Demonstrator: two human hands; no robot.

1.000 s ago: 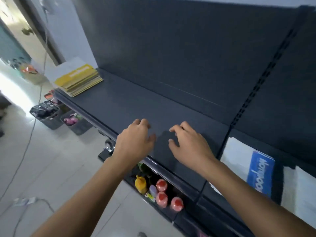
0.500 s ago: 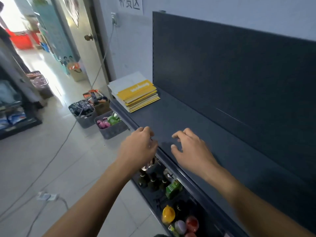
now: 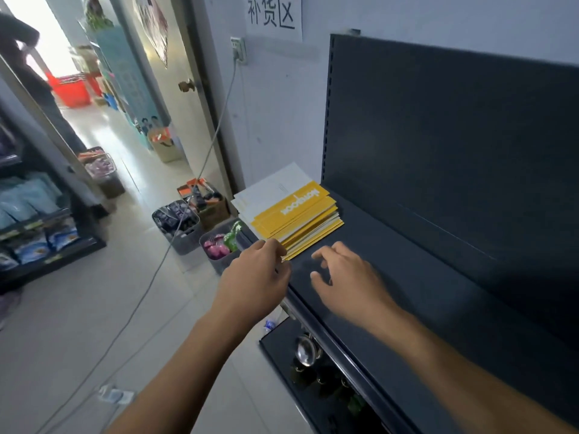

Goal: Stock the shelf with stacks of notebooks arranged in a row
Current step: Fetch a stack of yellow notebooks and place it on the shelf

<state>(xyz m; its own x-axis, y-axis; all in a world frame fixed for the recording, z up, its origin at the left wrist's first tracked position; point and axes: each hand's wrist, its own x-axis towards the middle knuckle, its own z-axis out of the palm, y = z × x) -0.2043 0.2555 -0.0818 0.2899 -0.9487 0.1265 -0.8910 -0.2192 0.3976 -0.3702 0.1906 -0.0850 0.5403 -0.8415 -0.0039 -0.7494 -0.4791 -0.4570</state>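
Observation:
A stack of yellow and white notebooks (image 3: 293, 211) lies at the far left end of the dark grey shelf (image 3: 438, 277). My left hand (image 3: 255, 278) hovers at the shelf's front edge, its fingertips just reaching the near corner of the stack, fingers curled and holding nothing. My right hand (image 3: 347, 278) floats over the bare shelf just right of the stack, fingers spread, empty.
Grey bins of goods (image 3: 178, 220) and a cardboard box (image 3: 206, 202) stand on the floor left of the shelf. A cable (image 3: 175, 227) runs from a wall socket across the floor. Bottles (image 3: 308, 355) sit on the lower shelf. A person (image 3: 18, 45) stands in the corridor, far left.
Both hands have travelled left along the shelf toward the notebook stack. The view has swung left, so the white and blue notebooks on the right are out of sight.

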